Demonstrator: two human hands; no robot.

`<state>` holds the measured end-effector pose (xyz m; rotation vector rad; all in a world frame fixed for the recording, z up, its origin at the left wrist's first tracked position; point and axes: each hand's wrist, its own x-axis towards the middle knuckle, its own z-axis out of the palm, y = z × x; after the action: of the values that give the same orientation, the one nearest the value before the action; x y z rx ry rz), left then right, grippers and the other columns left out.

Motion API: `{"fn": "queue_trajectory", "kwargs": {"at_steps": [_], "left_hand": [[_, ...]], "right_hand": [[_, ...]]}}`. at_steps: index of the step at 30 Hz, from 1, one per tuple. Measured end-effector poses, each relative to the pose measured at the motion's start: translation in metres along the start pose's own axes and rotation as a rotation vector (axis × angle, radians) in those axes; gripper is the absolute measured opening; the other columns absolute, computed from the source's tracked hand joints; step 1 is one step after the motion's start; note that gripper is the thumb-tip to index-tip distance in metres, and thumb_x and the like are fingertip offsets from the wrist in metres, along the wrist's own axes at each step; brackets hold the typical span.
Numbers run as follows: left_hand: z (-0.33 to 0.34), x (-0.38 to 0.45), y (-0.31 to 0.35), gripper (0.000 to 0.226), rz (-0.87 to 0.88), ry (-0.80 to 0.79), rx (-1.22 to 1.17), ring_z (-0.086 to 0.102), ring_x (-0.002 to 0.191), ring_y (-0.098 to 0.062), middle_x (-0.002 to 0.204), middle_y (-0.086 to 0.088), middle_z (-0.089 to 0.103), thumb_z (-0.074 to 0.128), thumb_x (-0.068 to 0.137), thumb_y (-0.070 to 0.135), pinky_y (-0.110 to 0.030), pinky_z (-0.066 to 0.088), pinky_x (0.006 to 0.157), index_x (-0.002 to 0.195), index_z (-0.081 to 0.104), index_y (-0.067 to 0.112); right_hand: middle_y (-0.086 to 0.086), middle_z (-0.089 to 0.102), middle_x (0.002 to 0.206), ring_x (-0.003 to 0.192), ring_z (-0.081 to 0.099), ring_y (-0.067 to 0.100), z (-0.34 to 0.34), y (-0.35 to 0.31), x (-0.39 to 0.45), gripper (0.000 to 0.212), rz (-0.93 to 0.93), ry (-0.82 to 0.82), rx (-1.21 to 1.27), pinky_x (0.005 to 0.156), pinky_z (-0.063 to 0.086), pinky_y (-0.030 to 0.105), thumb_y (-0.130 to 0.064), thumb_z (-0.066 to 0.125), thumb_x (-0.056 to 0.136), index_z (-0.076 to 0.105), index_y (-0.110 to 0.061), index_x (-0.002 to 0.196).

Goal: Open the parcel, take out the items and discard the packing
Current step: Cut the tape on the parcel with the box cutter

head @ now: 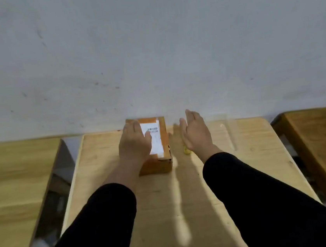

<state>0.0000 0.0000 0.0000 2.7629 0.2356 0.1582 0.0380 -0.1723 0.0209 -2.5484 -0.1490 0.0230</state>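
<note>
Reaching forward from black sleeves [101,228], both arms stretch over a pale wooden desk [244,165]. The left hand [134,141] lies palm down, fingers spread flat, on top of the parcel [158,162] — a small brown cardboard box, sealed, with a white shipping label [155,136] partly under the hand. The right hand [196,132] is open and empty, edge-on, just beside the parcel's right side without touching it. A small yellow object [186,151] lies beneath it — too blurred to identify. Neighbouring desks flank left [12,181] and right [322,135]; a scuffed grey wall [150,53] stands behind.
</note>
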Motion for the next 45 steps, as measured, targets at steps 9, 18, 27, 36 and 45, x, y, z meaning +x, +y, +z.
{"fn": "queue_trajectory", "kwargs": {"at_steps": [9,18,27,36,45], "left_hand": [[0.073,0.000,-0.030,0.062,-0.183,-0.073,-0.048,0.002,0.145,-0.032,0.157,-0.015,0.003,0.035,0.096,0.036,-0.044,0.012,0.117,0.148,0.009,0.014],[0.086,-0.005,-0.024,0.059,-0.216,-0.003,0.070,0.006,0.144,-0.031,0.156,-0.017,0.007,0.031,0.096,0.039,-0.041,0.012,0.117,0.147,0.016,0.013],[0.083,-0.004,-0.023,0.059,-0.240,-0.015,0.076,0.006,0.145,-0.030,0.157,-0.016,0.007,0.033,0.096,0.040,-0.042,0.014,0.117,0.147,0.015,0.017],[0.083,-0.005,-0.025,0.059,-0.216,-0.021,0.060,0.007,0.145,-0.030,0.156,-0.016,0.008,0.032,0.096,0.040,-0.043,0.017,0.116,0.147,0.016,0.014],[0.089,-0.006,-0.032,0.063,-0.167,0.008,0.095,0.015,0.142,-0.034,0.154,-0.020,0.015,0.019,0.093,0.045,-0.043,0.020,0.116,0.146,0.020,0.010]], "right_hand": [[0.017,0.045,0.125,0.116,0.042,0.033,0.082,0.072,0.008,0.055,0.193,0.048,0.040,0.096,0.038,0.042,-0.039,0.038,0.096,0.025,-0.014,0.143],[0.021,0.053,0.102,0.094,0.049,0.037,0.114,0.097,0.014,0.060,0.181,0.136,-0.024,0.075,0.041,0.044,-0.035,0.053,0.091,0.033,-0.013,0.142],[0.018,0.057,0.094,0.085,0.052,0.033,0.112,0.100,0.017,0.061,0.124,0.095,-0.088,0.068,0.044,0.041,-0.029,0.051,0.091,0.028,-0.012,0.145],[0.016,0.054,0.110,0.098,0.051,0.029,0.112,0.102,0.022,0.058,0.206,0.035,-0.105,0.073,0.041,0.037,-0.032,0.042,0.095,0.022,-0.009,0.145],[0.019,0.056,0.099,0.090,0.051,0.034,0.123,0.095,0.019,0.054,0.185,0.103,-0.171,0.071,0.039,0.041,-0.032,0.046,0.094,0.034,-0.005,0.139]]}}
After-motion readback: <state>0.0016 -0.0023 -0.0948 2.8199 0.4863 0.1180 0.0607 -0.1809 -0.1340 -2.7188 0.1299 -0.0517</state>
